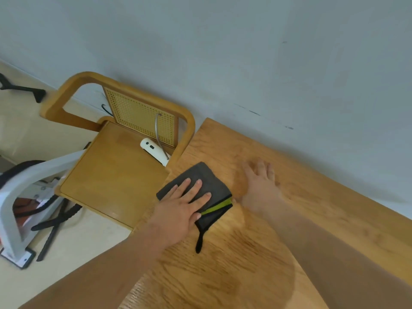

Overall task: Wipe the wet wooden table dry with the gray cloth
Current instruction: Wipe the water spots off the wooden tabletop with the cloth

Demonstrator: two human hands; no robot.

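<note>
The folded gray cloth (206, 186), with a green stripe and a black loop hanging from its near edge, lies near the left end of the wooden table (245, 253). My left hand (180, 208) lies flat on the cloth, fingers spread and pressing down. My right hand (260, 186) rests flat on the bare wood just right of the cloth, fingers apart, blurred. A darker damp-looking patch shows on the table nearer to me.
A wooden chair (116, 170) with a cane back stands against the table's left end, a white device (156, 150) with a cable on its seat. White and black equipment (26, 208) sits on the floor at left. A gray wall (245, 52) runs behind the table.
</note>
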